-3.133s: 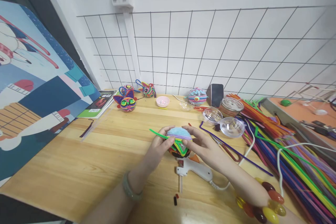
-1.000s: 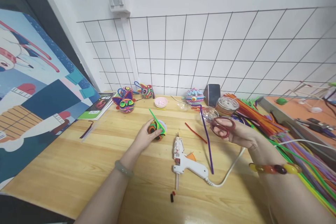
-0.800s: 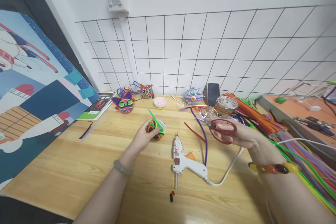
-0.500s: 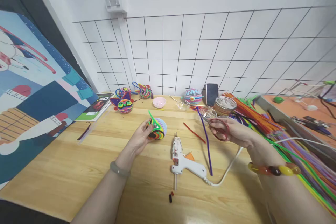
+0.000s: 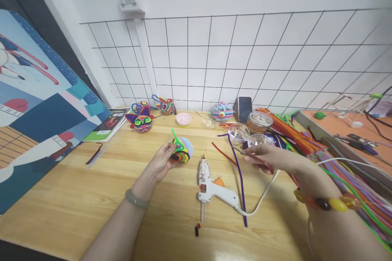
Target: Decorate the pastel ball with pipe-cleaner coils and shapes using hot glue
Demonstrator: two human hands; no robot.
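Observation:
My left hand [image 5: 161, 162] is closed round a small ball wrapped in coloured pipe cleaners [image 5: 182, 150], with a green pipe cleaner end [image 5: 175, 135] sticking up from it, just above the wooden table [image 5: 76, 195]. My right hand [image 5: 269, 159] is closed on red-handled scissors [image 5: 263, 163], mostly hidden under the fingers. A long purple pipe cleaner [image 5: 238, 171] hangs by the scissor tips and runs down to the table. A white glue gun [image 5: 211, 183] lies between my hands.
A heap of coloured pipe cleaners [image 5: 343, 163] fills the right side. Clear plastic half-shells [image 5: 239, 131], a tin [image 5: 259, 121], a phone [image 5: 243, 108], a pink bowl [image 5: 183, 118] and finished colourful balls [image 5: 141, 119] stand at the back. A picture board [image 5: 36, 106] leans at left.
My right hand left the ball, picked up the scissors at the right and brought them to the purple pipe cleaner. My left hand lifted and turned the ball.

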